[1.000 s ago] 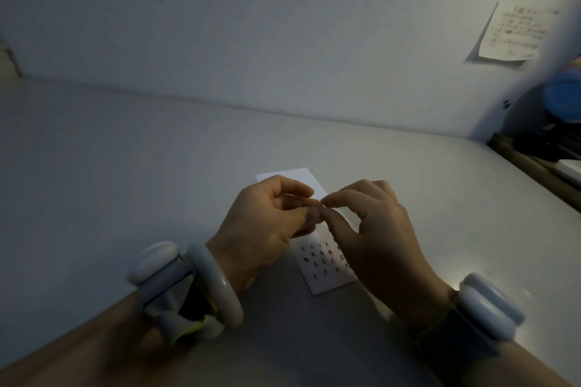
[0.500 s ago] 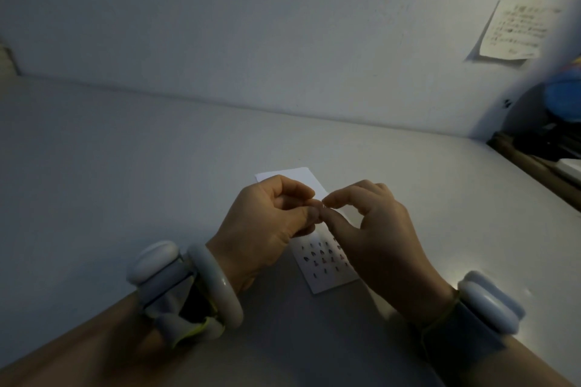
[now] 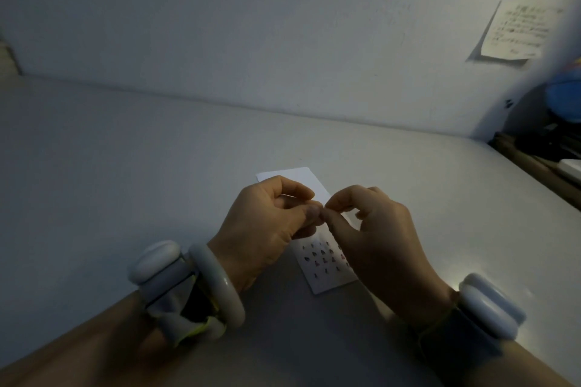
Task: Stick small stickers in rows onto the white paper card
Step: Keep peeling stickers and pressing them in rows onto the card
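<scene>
Stickers [image 3: 323, 256] sit in short rows on the near part of the white paper card [image 3: 330, 280], which lies flat on the pale worktop [image 3: 125, 182] at centre, partly covered by both hands. At left, a white bangle [image 3: 217, 283] and a white wrist device [image 3: 154, 261] ring the left forearm. The left hand [image 3: 267, 226] is raised above the card, its grip narrow: thumb and forefinger curled together at the tips. What they hold is too small to tell. The right hand [image 3: 377, 239] meets it tip to tip, thumb and forefinger pinched narrow at the same spot, other fingers curled. A second white wrist device [image 3: 490, 305] sits on the right wrist. A handwritten note [image 3: 518, 31] hangs on the wall at upper right.
</scene>
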Tool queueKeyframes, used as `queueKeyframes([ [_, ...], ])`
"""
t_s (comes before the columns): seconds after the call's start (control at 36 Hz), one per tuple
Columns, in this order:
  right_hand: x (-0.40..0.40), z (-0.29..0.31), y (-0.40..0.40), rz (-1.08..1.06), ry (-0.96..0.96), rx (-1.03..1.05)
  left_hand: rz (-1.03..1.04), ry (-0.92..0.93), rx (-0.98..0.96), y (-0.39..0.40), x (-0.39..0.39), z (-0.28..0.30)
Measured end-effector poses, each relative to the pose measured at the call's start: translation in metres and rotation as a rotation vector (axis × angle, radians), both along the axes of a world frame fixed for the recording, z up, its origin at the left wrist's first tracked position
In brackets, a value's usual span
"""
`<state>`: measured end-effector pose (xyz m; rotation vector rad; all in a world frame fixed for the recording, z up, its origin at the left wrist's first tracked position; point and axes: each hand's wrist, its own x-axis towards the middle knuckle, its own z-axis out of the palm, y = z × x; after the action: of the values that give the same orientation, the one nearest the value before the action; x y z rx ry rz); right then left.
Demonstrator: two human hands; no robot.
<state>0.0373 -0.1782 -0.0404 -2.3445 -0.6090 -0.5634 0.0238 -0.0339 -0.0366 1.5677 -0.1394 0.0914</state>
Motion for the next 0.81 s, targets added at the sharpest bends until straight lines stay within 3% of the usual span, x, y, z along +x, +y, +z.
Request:
queueKeyframes([
  [0.33, 0.002, 0.004, -0.002, 0.028, 0.073, -0.006, 0.01, 0.008, 0.043, 0.001, 0.001, 0.0],
  [0.67, 0.017, 0.011, -0.02, 0.007, 0.369, 0.177, 0.077, 0.053, -0.072, 0.006, 0.005, -0.002],
  [0.81, 0.024, 0.006, -0.027, -0.033, 0.485, 0.13, 0.13, 0.127, -0.098, 0.01, 0.01, -0.005],
])
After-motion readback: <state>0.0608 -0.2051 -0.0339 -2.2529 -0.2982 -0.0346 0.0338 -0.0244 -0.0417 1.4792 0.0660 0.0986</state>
